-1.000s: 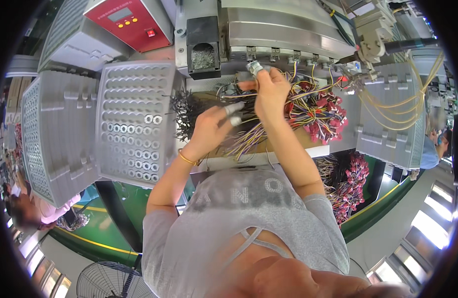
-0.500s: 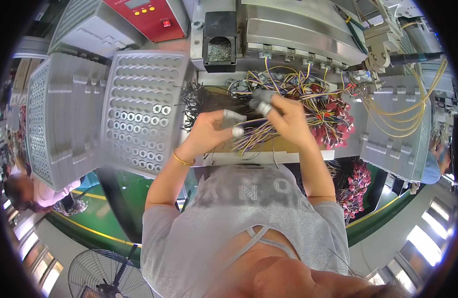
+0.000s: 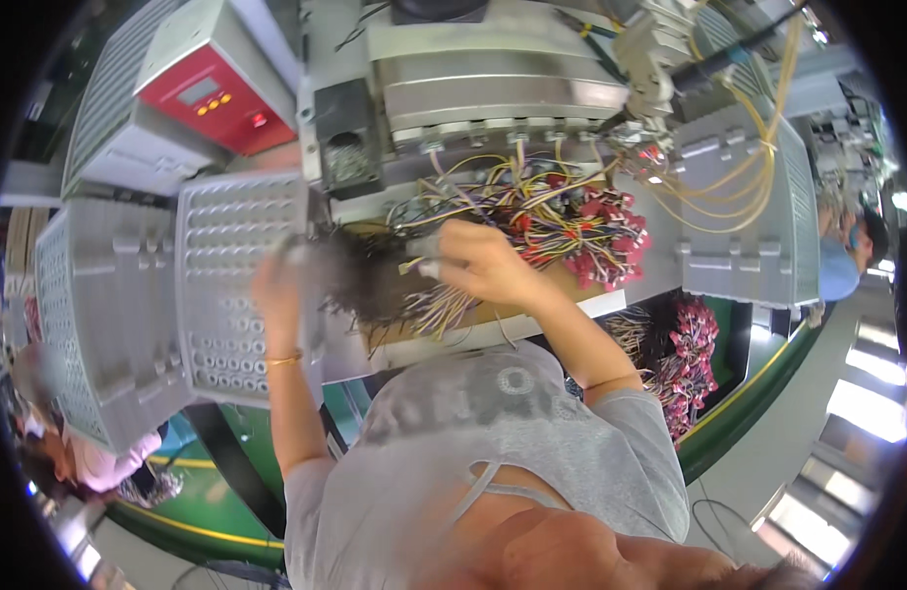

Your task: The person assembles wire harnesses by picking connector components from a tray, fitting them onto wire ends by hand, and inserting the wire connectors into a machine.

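Note:
My left hand (image 3: 279,285), smeared by motion, is over the right part of a grey moulded tray (image 3: 203,246) that holds rows of small metal ring-shaped parts (image 3: 239,352). Whether its fingers hold anything is too blurred to see. Covers sit on the fingertips of my right hand (image 3: 480,261). Its fingers are pinched together at the bundle of wires (image 3: 444,307), with a pale yellowish wire end (image 3: 410,265) sticking out to the left. Between my hands lies a dark blurred tangle of black wires (image 3: 360,275).
Wires with red-pink ends (image 3: 611,231) are heaped to the right. Behind stand a metal fixture (image 3: 503,84), a black box (image 3: 347,138) and a red-fronted control unit (image 3: 217,93). Stacked grey trays (image 3: 114,305) flank the left, more (image 3: 749,216) the right. Another red-pink bundle (image 3: 692,354) hangs below the bench.
My left hand has moved left, from the wires to the tray. My right hand has shifted left and down in the picture. The whole view has turned, the tray now appearing lower and further left.

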`<state>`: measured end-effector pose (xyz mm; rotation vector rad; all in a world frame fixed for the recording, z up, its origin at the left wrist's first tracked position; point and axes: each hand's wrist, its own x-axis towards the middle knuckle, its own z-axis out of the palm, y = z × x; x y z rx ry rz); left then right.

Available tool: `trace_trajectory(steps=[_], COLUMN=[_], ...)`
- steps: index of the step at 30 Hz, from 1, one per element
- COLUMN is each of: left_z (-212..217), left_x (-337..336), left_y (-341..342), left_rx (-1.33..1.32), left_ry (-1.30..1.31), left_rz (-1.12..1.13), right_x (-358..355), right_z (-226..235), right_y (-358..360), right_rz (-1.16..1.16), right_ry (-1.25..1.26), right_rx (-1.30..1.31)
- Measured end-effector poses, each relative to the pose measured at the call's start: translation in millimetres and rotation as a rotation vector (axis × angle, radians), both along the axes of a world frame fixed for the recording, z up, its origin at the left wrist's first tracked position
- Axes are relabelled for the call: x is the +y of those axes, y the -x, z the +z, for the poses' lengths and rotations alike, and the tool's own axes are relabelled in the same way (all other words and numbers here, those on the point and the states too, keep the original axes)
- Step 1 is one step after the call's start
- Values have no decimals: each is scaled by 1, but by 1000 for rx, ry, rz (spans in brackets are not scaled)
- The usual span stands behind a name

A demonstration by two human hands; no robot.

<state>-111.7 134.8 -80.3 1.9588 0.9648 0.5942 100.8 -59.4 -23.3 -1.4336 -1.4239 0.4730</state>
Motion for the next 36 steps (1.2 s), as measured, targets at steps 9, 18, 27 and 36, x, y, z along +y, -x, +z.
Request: trace_trajectory(steps=[9,18,27,36], left_z=[-63,43,49,55], left_x=[21,-48,-86,-90], left_y=[70,-40,-68,-69], left_rx=[823,-500,-522,-581], left_ry=[-684,687,867,844], left_rz=[361,-71,-298,-406], right_x=[1,0,-3,-3], right_z=[4,1,13,24], right_y=[6,6,5,0], right_rz=[-126,-205,-171,-159], right_ry=[190,314,315,308], right_rx=[302,287,522,435])
